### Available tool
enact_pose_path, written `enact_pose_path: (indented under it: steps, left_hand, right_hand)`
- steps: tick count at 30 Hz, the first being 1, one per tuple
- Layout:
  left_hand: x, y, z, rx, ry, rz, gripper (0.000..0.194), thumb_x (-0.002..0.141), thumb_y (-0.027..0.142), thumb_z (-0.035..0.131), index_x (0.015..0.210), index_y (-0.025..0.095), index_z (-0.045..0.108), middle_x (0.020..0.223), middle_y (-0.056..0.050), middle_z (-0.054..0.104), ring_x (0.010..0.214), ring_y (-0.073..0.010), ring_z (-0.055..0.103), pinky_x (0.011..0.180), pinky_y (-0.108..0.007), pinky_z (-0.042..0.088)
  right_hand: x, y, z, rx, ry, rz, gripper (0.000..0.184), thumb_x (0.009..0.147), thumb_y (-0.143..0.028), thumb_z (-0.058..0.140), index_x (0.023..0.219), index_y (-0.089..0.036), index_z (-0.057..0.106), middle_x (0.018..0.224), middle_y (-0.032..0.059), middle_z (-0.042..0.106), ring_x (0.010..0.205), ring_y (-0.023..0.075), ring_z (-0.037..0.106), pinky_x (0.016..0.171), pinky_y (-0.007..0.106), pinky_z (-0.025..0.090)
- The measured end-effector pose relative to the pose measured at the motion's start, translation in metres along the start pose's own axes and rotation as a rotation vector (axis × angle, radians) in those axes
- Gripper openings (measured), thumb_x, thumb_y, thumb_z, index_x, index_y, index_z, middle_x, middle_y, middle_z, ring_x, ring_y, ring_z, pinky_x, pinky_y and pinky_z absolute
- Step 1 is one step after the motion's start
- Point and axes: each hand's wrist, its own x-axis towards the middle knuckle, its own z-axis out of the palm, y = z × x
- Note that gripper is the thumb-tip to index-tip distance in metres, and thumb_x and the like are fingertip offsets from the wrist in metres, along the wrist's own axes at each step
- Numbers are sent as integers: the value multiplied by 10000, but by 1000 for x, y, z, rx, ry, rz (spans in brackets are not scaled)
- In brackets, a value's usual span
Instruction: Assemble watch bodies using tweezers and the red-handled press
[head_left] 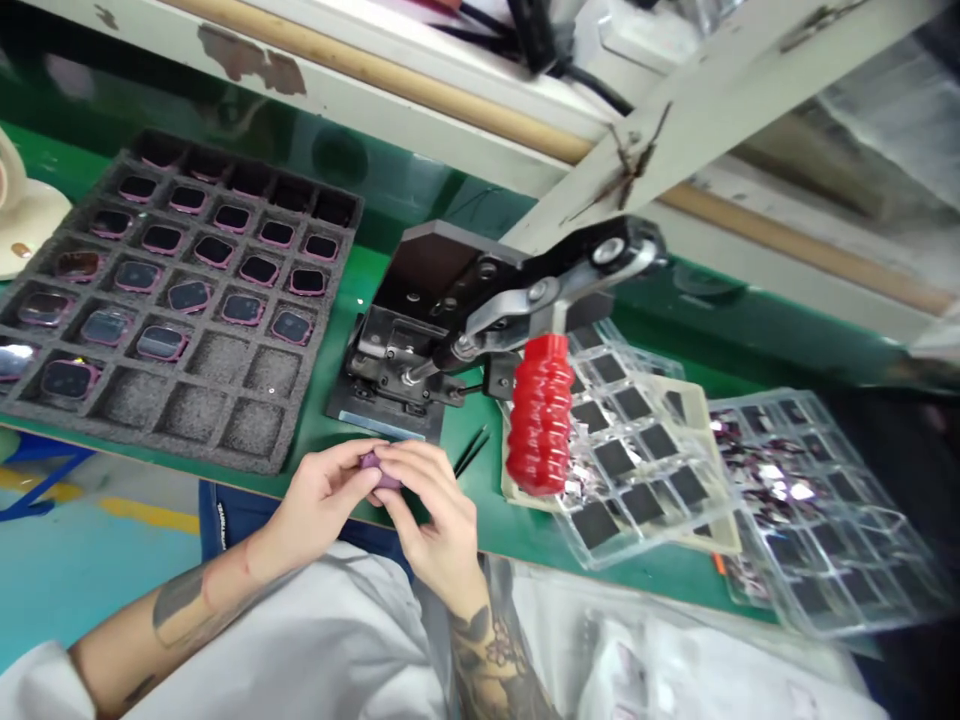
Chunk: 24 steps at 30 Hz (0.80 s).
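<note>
- A white sleeve (37, 685) and a tattooed left forearm (172, 610) enter from the lower left; a tattooed right forearm (487, 650) rises from directly below, both converging at the bench edge.
- The left hand (319, 505) and right hand (439, 520) meet over that edge, their fingers closed in a pinch on a small purple piece (379, 470).
- The piece sits between the hands, directly beyond the left hand's fingertips and under the curled fingers of the right; those fingers hide much of it, so its long axis cannot be told for certain, though it appears to lie roughly across, left to right. Neither hand is clearly nearer: both touch it.
- Just right of the fingers, black tweezers (471, 452) lie on the green bench mat (517, 540).
- Beyond the hands stands a lever-operated bench press (442, 320), its red ribbed grip (538, 415) hanging to the right.
- To the right, two clear plastic compartment trays (577, 545) (885, 600) hold shiny foil-like scraps and dark squares.
- To the left, a dark grey foam tray (135, 395) holds dark, pink-rimmed pieces (214, 250) in rows of cells.
- Farthest off, a pale painted strut (675, 150) crosses above the bench.
</note>
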Motion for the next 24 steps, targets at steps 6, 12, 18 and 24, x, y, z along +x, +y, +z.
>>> enact_pose_path:
  steps: [6,12,18,24]
  left_hand:
    - [0,13,-3,208,20,109,325,1028,419,831,1250,183,849,1083,-103,883,872,-229,842,857,-333,715]
    - [-5,25,-4,401,10,254,104,1034,290,815,1088,229,879,959,-44,882,812,-201,837,805,-271,683]
    - [-4,16,-6,575,40,468,194,1036,215,782,1198,256,879,1086,-71,884,940,-243,846,918,-327,673]
    - [-2,11,-12,605,32,489,385,998,204,816,1371,297,823,1348,-112,804,1268,-299,767,1134,-420,628]
  right_hand:
    - [3,3,6,171,137,189,296,1081,-335,747,1374,-291,757,1364,139,750,1265,318,738,1070,522,657]
    - [6,-4,7,307,138,160,151,1131,-344,676,1184,-264,793,1130,94,785,1072,257,763,965,437,643]
    - [9,-8,10,257,168,190,194,1132,-394,663,1066,-238,756,1026,79,754,977,246,732,876,404,610]
    - [23,-12,8,126,97,201,229,1134,-358,644,940,-240,670,894,24,674,817,193,664,745,346,568]
